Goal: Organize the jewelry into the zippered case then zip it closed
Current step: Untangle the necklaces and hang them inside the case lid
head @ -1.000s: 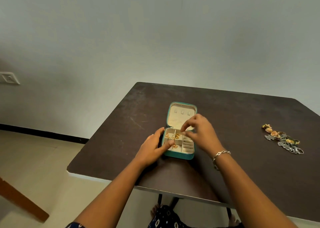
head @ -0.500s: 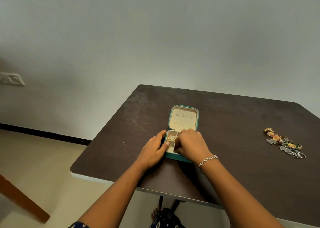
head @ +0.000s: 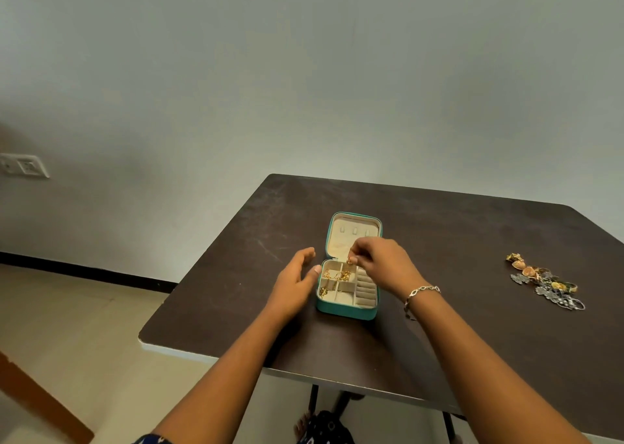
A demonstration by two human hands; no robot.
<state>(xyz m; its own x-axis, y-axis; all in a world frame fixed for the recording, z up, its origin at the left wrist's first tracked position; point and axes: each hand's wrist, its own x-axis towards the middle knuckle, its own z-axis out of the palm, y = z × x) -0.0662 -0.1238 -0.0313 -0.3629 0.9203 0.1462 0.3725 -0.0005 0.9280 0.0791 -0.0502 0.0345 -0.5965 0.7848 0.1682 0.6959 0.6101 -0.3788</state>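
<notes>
a dark table (head: 236, 275) against a pale wall (head: 304, 89). the left hand (head: 293, 285) lies relaxed, thumb against the open teal case (head: 344, 310), whose left compartments hold gold chains (head: 337, 276). the right hand (head: 385, 264) pinches what looks like a small gold piece (head: 351, 260) above them. well to the right, a pile of jewelry (head: 543, 281) waits unpacked; zipping is far off.

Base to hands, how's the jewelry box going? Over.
Left hand open beside teal case. Right hand pinches gold piece above it. Lid up, unzipped. Jewelry pile waits right, nothing blocking.
</notes>
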